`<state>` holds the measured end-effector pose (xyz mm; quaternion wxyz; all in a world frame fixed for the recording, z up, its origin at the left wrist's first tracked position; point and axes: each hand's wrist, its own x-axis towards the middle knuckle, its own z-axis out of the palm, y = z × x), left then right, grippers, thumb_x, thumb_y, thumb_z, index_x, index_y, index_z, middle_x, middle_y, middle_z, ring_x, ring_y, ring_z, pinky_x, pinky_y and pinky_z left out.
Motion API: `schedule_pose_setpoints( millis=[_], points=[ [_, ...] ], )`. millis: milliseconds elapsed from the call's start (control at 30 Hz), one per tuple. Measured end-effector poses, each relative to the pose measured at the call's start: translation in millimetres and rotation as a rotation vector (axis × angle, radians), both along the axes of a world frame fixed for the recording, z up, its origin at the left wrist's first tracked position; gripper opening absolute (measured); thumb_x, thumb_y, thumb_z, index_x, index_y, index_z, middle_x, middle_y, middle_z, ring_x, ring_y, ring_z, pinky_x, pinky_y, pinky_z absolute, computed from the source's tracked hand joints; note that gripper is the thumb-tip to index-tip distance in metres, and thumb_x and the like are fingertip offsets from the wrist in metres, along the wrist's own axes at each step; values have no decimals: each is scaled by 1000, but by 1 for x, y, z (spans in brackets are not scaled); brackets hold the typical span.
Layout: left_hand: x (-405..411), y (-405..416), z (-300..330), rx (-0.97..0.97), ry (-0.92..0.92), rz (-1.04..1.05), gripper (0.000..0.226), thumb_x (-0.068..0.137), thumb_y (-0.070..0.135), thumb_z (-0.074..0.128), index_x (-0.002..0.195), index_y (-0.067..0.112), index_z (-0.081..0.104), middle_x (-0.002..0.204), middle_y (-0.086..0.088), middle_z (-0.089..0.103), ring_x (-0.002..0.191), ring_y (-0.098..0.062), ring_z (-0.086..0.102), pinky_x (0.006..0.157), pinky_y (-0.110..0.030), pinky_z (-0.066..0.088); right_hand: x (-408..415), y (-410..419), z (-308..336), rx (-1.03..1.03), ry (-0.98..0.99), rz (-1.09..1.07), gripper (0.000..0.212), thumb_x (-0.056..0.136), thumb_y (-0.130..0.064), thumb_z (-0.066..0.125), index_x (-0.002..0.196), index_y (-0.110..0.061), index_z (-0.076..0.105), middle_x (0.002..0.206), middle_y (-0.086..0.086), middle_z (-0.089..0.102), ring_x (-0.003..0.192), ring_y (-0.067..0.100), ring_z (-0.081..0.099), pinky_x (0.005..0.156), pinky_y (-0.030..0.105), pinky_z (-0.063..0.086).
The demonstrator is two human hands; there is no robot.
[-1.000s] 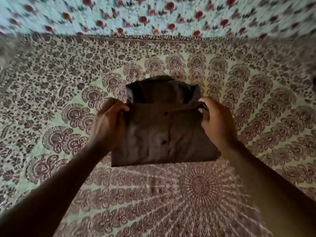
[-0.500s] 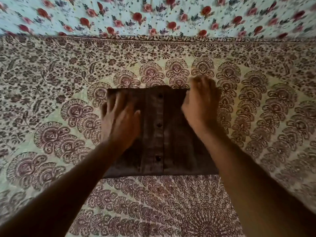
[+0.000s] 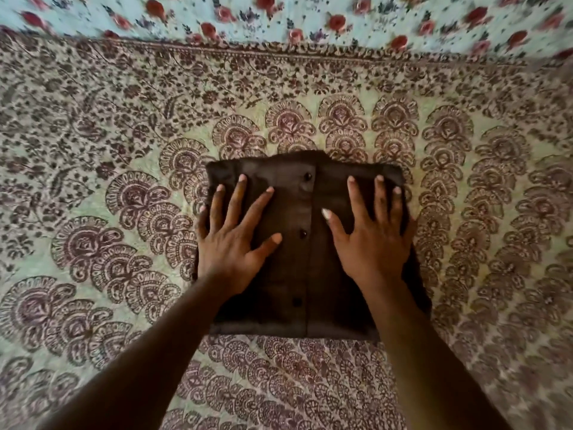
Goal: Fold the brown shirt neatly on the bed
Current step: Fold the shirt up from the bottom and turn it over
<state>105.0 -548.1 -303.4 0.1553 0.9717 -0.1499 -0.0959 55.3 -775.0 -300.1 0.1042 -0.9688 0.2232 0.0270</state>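
The brown shirt (image 3: pixel 305 252) is seen folded into a compact rectangle and laid flat on the patterned bedspread (image 3: pixel 93 187), button placket up and running away from the person between the two hands. The left hand (image 3: pixel 231 240) is pressed flat on the shirt's left half, fingers straight and spread, nothing gripped. The right hand (image 3: pixel 373 234) is laid the same way on the right half, fingers splayed, palm down. Three dark buttons (image 3: pixel 303 233) are shown in the gap between the thumbs. Beyond the fingertips, the shirt's far edge is met by bedspread, and farther off a pale floral cloth (image 3: pixel 279 17) is seen.
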Motion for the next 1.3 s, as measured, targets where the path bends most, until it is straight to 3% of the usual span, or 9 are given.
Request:
schedule_pose_setpoints(
  millis=[100,167,300,533,767,900,1067,1200,1300],
  points=[
    [20,11,27,-570,391,177,60,87,52,57,145,58,42,167,23,16,158,-12,3,126,-45,5,5,30,26,31,-24,-50,72,103,-55,45,163,-23,21,171,20,6,158,42,2,126,61,7],
    [17,31,37,-798,295,299,45,93,25,60,138,32,59,155,4,47,149,-23,37,120,-45,35,-1,62,43,11,-172,93,60,99,-33,58,151,-9,44,162,25,32,150,46,29,122,60,25],
    [-38,79,31,-521,-29,382,36,98,15,54,133,14,61,139,-4,60,128,-24,56,105,-51,49,-12,135,54,158,-217,298,33,98,-36,60,113,-8,66,125,14,61,109,34,64,76,44,60],
    [-134,132,16,-449,-65,400,53,91,-4,55,142,11,52,144,-1,56,129,-10,51,108,-41,49,-5,221,42,39,73,223,104,73,-70,65,140,7,49,142,21,42,130,44,41,102,54,44],
    [-145,140,17,-346,133,314,71,87,34,39,157,22,36,168,7,26,156,-14,21,125,-50,26,11,234,44,-65,174,107,86,77,-33,81,145,2,42,140,23,39,128,47,40,93,50,49],
    [-137,147,26,-388,255,270,58,101,37,36,159,27,32,169,12,13,155,-5,7,129,-39,16,26,213,67,-22,188,118,39,96,-19,67,133,-8,57,132,22,52,121,45,52,84,47,56],
    [-123,158,73,-615,428,495,43,110,36,36,138,9,55,134,-18,64,109,-20,63,85,-30,52,-3,183,132,345,-64,96,13,90,-11,70,101,-5,66,101,15,68,95,35,68,72,38,52],
    [-145,160,101,-943,582,602,50,109,44,40,140,6,51,143,-14,58,127,-26,57,86,-29,48,-59,186,198,695,-249,64,4,83,-5,73,85,-5,70,79,11,74,77,30,72,63,44,56],
    [-169,178,109,-1145,707,683,66,100,64,36,149,19,43,148,-7,53,132,-23,50,109,-43,39,-105,197,235,1016,-293,62,18,80,4,77,83,-14,73,81,4,77,77,19,74,66,37,57]
  ],
)
